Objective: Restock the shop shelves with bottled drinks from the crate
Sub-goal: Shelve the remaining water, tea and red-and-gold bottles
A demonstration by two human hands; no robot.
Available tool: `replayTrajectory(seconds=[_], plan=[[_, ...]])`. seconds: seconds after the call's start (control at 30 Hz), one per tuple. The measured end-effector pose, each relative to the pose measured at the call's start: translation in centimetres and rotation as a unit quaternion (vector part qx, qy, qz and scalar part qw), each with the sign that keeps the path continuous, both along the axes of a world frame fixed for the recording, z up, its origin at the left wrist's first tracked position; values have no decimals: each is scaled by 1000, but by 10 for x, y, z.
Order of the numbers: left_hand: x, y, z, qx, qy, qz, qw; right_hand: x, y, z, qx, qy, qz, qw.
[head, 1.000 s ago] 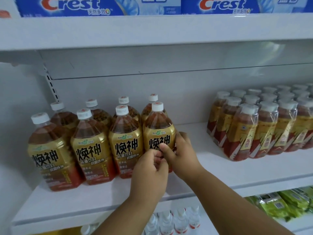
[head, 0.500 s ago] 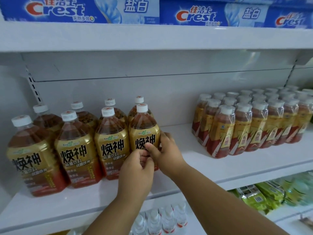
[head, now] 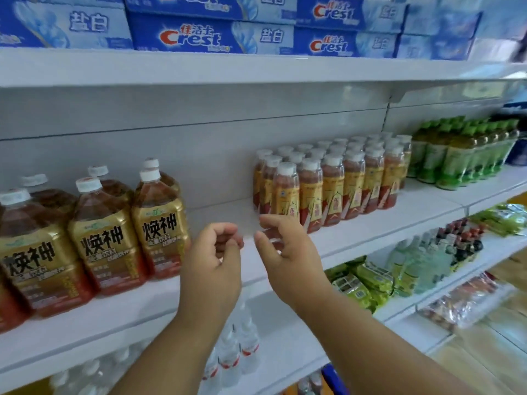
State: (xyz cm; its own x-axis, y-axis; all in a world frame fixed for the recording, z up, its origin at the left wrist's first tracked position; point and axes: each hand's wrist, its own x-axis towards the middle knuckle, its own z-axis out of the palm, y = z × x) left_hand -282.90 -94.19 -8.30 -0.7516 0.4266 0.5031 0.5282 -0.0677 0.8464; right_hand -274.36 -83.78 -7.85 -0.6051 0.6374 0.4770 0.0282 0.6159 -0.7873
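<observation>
Both hands empty: left hand (head: 212, 260) and right hand (head: 288, 252) loosely curled, grip on nothing, before the shelf (head: 228, 218) gap. Gold-label bottles (head: 161, 223) stand at left. Between placements, probably; next: fetch another from the crate, unseen.

On the top shelf above you sit stacked blue Crest toothpaste boxes (head: 211, 38). Down to your right, green snack packets (head: 362, 283) lie in a heap on the lower shelf, with more green packets (head: 504, 215) farther right and clear-wrapped packs (head: 462, 303) on the shelf beneath them.
</observation>
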Motion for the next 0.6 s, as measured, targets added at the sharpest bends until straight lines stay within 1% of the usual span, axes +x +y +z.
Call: replayTrajectory(seconds=[0.13, 0.23, 0.3, 0.33, 0.43, 0.6], plan=[[90, 35, -12, -9, 18, -99, 995, 108, 26, -19, -44, 6, -68, 997], [156, 60, -33, -45, 23, -177, 983, 183, 41, -38, -51, -16, -111, 992], [211, 80, -50, -73, 15, -226, 971, 249, 50, -52, -63, -32, -149, 986], [225, 85, -55, -81, 16, -237, 968, 268, 52, -56, -68, -34, -160, 984], [300, 115, -77, -108, 15, -290, 951, 361, 66, -70, -88, -48, -209, 973], [393, 152, -103, -150, 30, -355, 922, 474, 74, -82, -99, -71, -279, 952]])
